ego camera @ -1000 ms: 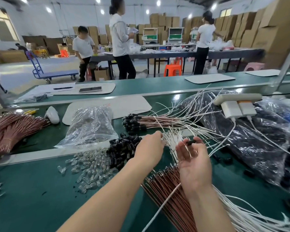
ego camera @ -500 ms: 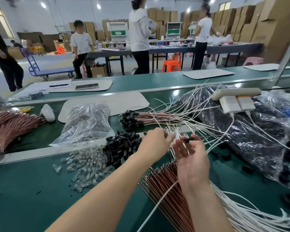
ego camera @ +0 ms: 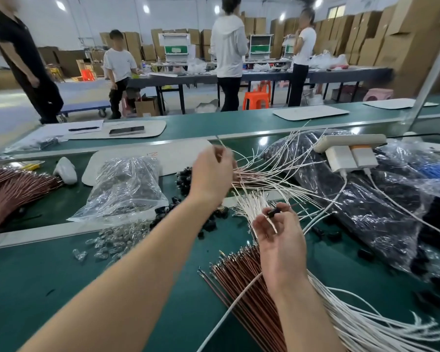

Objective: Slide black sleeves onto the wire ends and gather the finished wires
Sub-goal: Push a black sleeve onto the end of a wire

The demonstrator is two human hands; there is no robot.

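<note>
— Hands first: where is the left hand?
— Up over the far side of the green belt, in front of the finished wires, whose black sleeved ends poke out just left of its wrist. Half a second ago it sat right beside the right hand, at the white wire ends. Now the two hands are well apart.
— Holding anything?
— Its fingertips are bunched on a white strand that sticks up past them. Blur hides the grip itself.
— And the right hand?
— Palm up, about where it was, above the brown wire bundle. Thumb and forefinger pinch a black sleeve, as before. A white wire runs from under the palm down to the lower left.
— What lies round them, left to right?
— Another brown bundle at the far left, then a clear plastic bag. Small clear pieces are scattered on the near belt. Loose black sleeves are partly hidden by the left forearm. The white wire ends fan out just beyond the right fingers. Last comes a power strip resting on dark plastic-wrapped bags.
— Anything else different?
— The person in black at the left stands further into view.
</note>
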